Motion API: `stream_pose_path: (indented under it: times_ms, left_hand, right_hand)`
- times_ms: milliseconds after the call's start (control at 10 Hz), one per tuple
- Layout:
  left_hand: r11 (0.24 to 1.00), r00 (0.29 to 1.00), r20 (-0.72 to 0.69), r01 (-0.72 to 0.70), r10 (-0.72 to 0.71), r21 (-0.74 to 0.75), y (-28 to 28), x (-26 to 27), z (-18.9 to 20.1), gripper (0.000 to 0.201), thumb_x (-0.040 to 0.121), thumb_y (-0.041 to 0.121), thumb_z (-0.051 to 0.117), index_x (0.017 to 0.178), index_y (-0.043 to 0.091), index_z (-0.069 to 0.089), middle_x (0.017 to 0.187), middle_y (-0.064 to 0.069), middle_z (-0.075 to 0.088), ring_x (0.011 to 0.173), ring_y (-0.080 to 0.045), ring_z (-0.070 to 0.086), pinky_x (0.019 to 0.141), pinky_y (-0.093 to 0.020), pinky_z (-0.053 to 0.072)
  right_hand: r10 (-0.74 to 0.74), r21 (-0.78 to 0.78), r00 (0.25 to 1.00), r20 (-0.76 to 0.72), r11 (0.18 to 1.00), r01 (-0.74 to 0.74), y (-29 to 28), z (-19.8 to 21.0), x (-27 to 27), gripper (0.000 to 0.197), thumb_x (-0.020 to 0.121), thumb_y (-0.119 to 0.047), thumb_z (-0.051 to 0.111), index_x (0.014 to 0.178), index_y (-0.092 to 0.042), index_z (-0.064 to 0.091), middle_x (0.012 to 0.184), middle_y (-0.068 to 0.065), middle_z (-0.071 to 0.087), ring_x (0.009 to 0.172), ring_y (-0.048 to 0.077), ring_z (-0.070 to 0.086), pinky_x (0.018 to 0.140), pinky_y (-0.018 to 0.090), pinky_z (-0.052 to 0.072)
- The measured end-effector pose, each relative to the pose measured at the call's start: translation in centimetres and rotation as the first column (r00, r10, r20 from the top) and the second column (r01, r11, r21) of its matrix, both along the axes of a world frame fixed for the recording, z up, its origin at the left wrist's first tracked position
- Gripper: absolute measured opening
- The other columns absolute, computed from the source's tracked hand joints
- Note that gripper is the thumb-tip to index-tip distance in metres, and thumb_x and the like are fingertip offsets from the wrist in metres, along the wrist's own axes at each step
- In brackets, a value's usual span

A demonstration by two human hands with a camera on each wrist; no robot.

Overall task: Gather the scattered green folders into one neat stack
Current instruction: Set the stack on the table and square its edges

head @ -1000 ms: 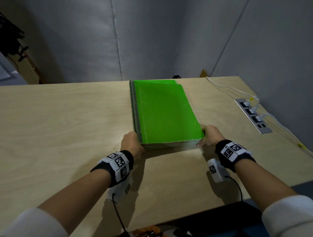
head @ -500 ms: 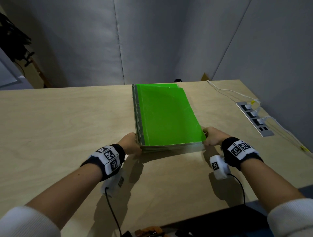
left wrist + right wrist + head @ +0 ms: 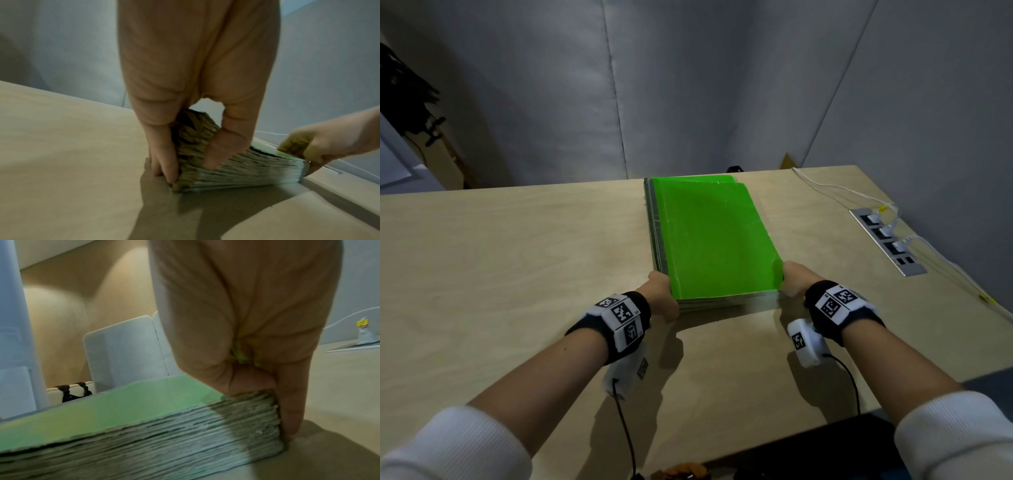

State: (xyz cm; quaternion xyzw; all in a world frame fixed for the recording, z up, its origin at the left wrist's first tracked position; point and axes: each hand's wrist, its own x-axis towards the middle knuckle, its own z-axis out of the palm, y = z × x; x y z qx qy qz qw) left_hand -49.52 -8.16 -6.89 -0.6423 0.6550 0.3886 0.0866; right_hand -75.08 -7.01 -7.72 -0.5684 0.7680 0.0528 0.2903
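Stack (image 3: 714, 240) long axis runs away from person; left hand (image 3: 662, 296), right hand (image 3: 792, 279) clasp near corners, equally near.

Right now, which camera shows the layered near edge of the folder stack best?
Right wrist: the folder stack fills the frame, sheet edges distinct. Left wrist shows it smaller, partly behind the left hand. Head shows mostly the green top cover.

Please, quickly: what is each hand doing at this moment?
Left hand: grips the near left corner of the folder stack.
Right hand: grips the near right corner of the same stack.
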Motion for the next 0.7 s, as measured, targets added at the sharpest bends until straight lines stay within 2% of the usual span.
stream_pose_path:
  times_ms: [100,200,300,400,500,600,700]
  left_hand:
    - [0.999,0.996,-0.078,-0.028,0.030,0.031,-0.1,0.6,0.0,0.065,0.083,0.013,0.065,0.130,-0.013,0.027,0.080,-0.004,0.043,0.072,-0.014,0.044,0.050,-0.023,0.033]
    - [0.993,0.985,-0.148,-0.080,0.092,0.081,-0.5,1.0,-0.2,0.053,0.080,0.019,0.070,0.117,-0.009,0.046,0.069,-0.004,0.046,0.060,-0.013,0.043,0.053,-0.025,0.037]
    - [0.986,0.961,-0.231,-0.129,0.151,0.108,-0.7,1.6,-0.2,0.039,0.080,0.022,0.071,0.100,-0.006,0.054,0.075,-0.009,0.053,0.066,-0.020,0.050,0.064,-0.031,0.042]
    - [0.976,0.938,-0.289,-0.149,0.191,0.161,-0.7,2.0,-0.2,0.057,0.080,0.019,0.072,0.121,-0.007,0.043,0.094,-0.017,0.057,0.080,-0.026,0.054,0.076,-0.036,0.049]
    - [0.970,0.928,-0.298,-0.180,0.222,0.161,-0.2,2.3,0.6,0.062,0.082,0.015,0.069,0.130,-0.001,0.033,0.098,-0.016,0.055,0.077,-0.022,0.055,0.076,-0.034,0.052]
    - [0.976,0.931,-0.307,-0.157,0.198,0.151,-0.3,2.9,0.7,0.068,0.084,0.015,0.067,0.137,-0.001,0.027,0.102,-0.016,0.055,0.084,-0.023,0.055,0.078,-0.035,0.053]
    - [0.983,0.941,-0.295,-0.133,0.165,0.127,-0.5,4.2,1.8,0.071,0.085,0.019,0.065,0.140,0.000,0.024,0.110,-0.019,0.060,0.093,-0.026,0.058,0.091,-0.041,0.052]
  right_hand:
    - [-0.041,-0.010,0.997,0.060,0.999,0.041,0.6,1.1,0.4,0.021,0.093,-0.001,0.044,0.107,0.002,0.060,0.100,0.017,0.060,0.088,0.021,0.049,0.072,0.028,0.035]
    - [-0.101,-0.026,0.990,0.101,0.994,0.105,1.1,1.9,0.7,0.017,0.093,0.002,0.040,0.086,-0.002,0.056,0.085,0.013,0.053,0.089,0.022,0.048,0.072,0.028,0.034]
    - [-0.137,-0.029,0.980,0.147,0.989,0.143,1.2,1.8,0.7,0.014,0.092,0.001,0.042,0.083,0.000,0.053,0.080,0.012,0.054,0.085,0.023,0.049,0.071,0.029,0.034]
    - [-0.102,-0.016,0.989,0.106,0.994,0.104,0.9,1.4,0.1,0.014,0.093,-0.005,0.047,0.095,0.001,0.060,0.093,0.017,0.059,0.087,0.026,0.055,0.071,0.029,0.037]
    - [-0.032,0.000,0.999,-0.015,0.999,0.032,0.4,2.2,0.4,0.026,0.091,-0.005,0.048,0.114,0.003,0.060,0.115,0.021,0.063,0.106,0.032,0.060,0.076,0.030,0.041]
    - [-0.012,-0.033,0.991,-0.134,0.999,0.007,-0.9,3.2,1.8,0.033,0.089,-0.005,0.048,0.121,0.002,0.054,0.130,0.025,0.050,0.117,0.039,0.052,0.089,0.040,0.045]
    - [0.029,-0.076,0.981,-0.192,0.996,-0.045,-1.9,4.6,5.0,0.042,0.090,-0.006,0.048,0.131,0.002,0.045,0.141,0.026,0.035,0.126,0.042,0.042,0.101,0.043,0.041]
